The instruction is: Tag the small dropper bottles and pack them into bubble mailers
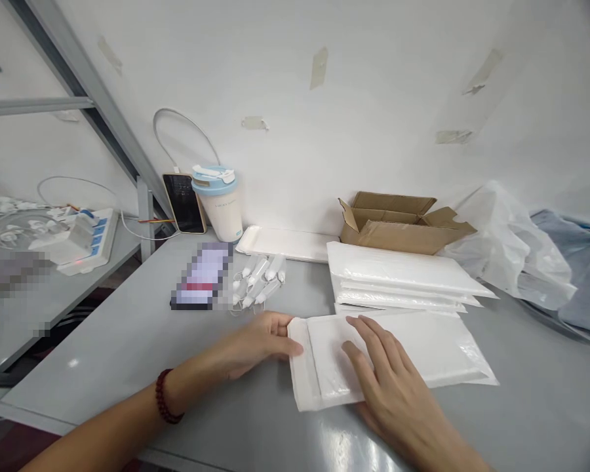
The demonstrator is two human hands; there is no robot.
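A white padded envelope [332, 367] lies in front of me, its flap end toward the left. My left hand [270, 341] pinches that flap end, thumb on top and fingers partly hidden behind the edge. Across the envelope's upper face rest the long fingers of my right hand [388, 373], slightly apart; its thumb goes under the near edge, where it is mostly hidden. Beneath and to the right is another white envelope [447, 347]. Just behind, a stack of white padded envelopes [398, 269] reaches toward the back of the table.
Several small white tube-like items [260, 278] lie beside a phone [201, 275]. Behind them stand a lidded cup [221, 206] and a second phone [184, 203] on a cable. An open cardboard box [403, 229], a flat white packet [290, 242] and a plastic bag [511, 249] line the wall.
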